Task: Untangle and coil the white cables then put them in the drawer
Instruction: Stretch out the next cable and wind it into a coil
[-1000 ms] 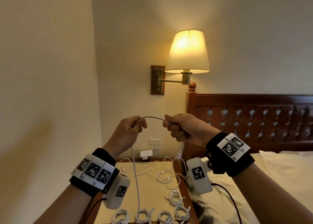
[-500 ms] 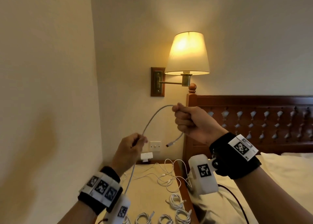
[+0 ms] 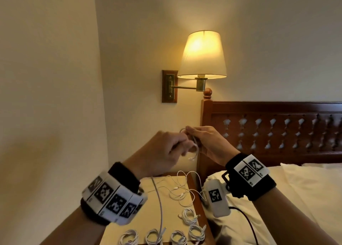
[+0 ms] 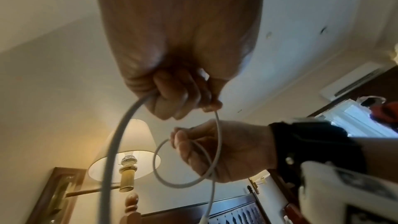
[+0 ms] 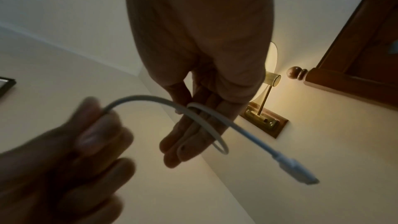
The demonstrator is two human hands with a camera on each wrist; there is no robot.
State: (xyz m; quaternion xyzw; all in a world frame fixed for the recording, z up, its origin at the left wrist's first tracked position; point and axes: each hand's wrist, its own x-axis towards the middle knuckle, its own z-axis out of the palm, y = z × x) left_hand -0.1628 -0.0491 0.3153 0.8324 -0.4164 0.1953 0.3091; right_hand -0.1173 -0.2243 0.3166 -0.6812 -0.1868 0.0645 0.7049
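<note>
At the bottom centre of the head view, four coiled cables [image 3: 162,237] lie in a row on the front edge of the bench [image 3: 133,231], with a fifth coil [image 3: 189,216] just behind them at the right. Past these, toward the middle of the frame, a loose tangle of white cables [image 3: 180,191] spreads over the back of the bench. Above it the two hands meet. The left hand [image 3: 163,153] is curled into a fist around a white cable [image 4: 212,151], whose long run drops to the bench. The right hand [image 3: 209,143] has its fingers [image 5: 183,135] nearly straight with the cable looped around them, the plug end [image 5: 297,169] hanging free. Behind, the headboard [image 3: 277,128] fills the right, and a lit wall lamp [image 3: 202,56] glows at upper centre.
</note>
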